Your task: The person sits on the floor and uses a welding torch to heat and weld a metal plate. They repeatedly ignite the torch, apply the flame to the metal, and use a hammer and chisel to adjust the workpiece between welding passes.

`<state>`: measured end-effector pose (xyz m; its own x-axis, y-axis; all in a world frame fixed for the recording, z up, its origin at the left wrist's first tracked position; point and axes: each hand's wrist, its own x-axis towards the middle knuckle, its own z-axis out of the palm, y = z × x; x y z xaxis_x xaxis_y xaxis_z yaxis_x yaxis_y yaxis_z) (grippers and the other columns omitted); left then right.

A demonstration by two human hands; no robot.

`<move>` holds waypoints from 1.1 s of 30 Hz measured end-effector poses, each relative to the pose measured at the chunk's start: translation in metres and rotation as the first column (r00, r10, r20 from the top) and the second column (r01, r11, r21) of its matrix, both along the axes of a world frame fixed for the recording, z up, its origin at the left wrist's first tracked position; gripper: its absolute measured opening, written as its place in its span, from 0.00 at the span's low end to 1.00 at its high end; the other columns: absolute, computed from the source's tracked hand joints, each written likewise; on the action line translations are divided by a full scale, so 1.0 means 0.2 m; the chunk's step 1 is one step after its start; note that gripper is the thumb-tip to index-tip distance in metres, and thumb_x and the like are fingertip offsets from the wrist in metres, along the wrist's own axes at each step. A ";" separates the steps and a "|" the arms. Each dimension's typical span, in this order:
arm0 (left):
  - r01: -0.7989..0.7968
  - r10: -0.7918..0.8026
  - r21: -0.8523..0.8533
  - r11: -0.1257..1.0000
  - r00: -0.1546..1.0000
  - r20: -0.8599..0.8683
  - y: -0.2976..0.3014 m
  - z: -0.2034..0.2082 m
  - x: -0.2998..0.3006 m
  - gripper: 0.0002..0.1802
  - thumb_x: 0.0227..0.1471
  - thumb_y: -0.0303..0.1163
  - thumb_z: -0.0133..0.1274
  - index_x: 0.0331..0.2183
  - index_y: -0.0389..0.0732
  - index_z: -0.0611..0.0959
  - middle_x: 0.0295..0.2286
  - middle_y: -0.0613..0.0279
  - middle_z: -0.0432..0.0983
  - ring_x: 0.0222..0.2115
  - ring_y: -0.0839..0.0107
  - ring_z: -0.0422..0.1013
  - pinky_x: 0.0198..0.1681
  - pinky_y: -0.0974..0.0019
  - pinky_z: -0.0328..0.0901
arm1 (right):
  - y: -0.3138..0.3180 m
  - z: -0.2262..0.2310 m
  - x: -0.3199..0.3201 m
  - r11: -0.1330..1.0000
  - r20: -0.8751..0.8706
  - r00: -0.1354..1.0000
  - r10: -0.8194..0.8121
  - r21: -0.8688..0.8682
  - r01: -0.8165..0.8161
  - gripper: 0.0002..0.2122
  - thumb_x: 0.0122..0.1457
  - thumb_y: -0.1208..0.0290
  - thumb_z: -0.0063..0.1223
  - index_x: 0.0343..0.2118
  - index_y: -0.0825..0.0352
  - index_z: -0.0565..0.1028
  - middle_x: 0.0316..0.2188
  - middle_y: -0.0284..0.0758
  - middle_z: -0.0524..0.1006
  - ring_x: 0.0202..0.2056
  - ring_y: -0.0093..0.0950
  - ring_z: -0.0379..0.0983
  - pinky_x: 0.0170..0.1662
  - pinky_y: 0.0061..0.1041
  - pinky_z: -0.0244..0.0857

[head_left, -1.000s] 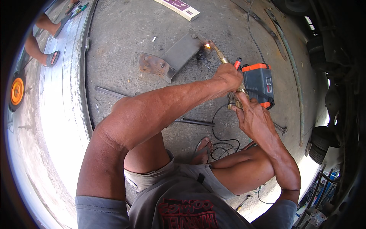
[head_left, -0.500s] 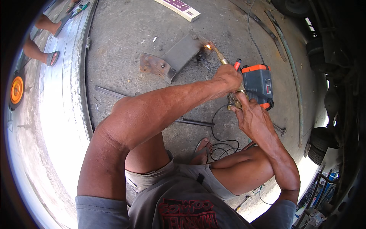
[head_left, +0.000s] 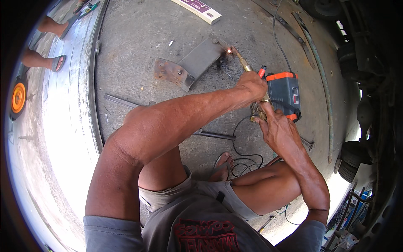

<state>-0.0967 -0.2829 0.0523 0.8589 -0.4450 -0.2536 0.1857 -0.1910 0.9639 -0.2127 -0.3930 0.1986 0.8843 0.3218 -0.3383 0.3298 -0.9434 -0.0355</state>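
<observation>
A brass gas torch [head_left: 243,61] runs from between my hands up to a dark steel bracket [head_left: 200,59] lying on the concrete. My left hand [head_left: 253,84] is wrapped round the torch's shaft. Lower down, my right hand [head_left: 278,124] grips it by the brass valve end, its fingers beside the knobs. At the torch tip a small bright glow [head_left: 229,51] shows against the bracket's far right end. The bracket's near left end is a rusty plate [head_left: 168,72] with bolt holes.
Just right of my hands stands a dark grey and orange welding machine [head_left: 283,93]; its black cable [head_left: 252,157] coils near my foot. Steel bars [head_left: 216,135] lie before my knees. A white and purple box [head_left: 197,9] lies beyond the bracket. Another person's feet [head_left: 58,63] show at far left.
The orange flame at the torch tip has shrunk to a small whitish-pink glow. Both hands and the torch hold nearly the same place.
</observation>
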 end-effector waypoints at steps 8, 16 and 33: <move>-0.001 0.002 0.009 1.000 0.999 -0.044 0.04 0.09 -0.01 0.24 0.66 0.41 0.50 0.37 0.23 0.81 0.28 0.44 0.81 0.27 0.58 0.80 0.30 0.54 0.73 | 0.01 0.01 0.00 1.000 0.008 1.000 0.001 0.018 -0.001 0.21 0.68 0.70 0.56 0.61 0.59 0.63 0.30 0.56 0.77 0.30 0.56 0.81 0.32 0.51 0.75; 0.007 -0.007 -0.007 1.000 1.000 0.011 -0.01 -0.03 0.01 0.23 0.66 0.39 0.52 0.37 0.22 0.81 0.27 0.45 0.80 0.27 0.58 0.80 0.30 0.55 0.73 | 0.03 0.03 0.00 1.000 -0.001 1.000 -0.017 0.005 0.017 0.21 0.69 0.69 0.55 0.62 0.58 0.63 0.31 0.57 0.77 0.31 0.57 0.81 0.33 0.52 0.74; 0.021 -0.021 0.013 1.000 1.000 0.004 0.01 0.02 0.00 0.24 0.66 0.41 0.53 0.38 0.23 0.82 0.28 0.44 0.81 0.28 0.57 0.80 0.31 0.55 0.74 | 0.02 0.02 -0.01 1.000 0.023 1.000 -0.001 0.022 0.000 0.19 0.68 0.69 0.56 0.59 0.60 0.64 0.30 0.56 0.77 0.30 0.57 0.80 0.32 0.52 0.73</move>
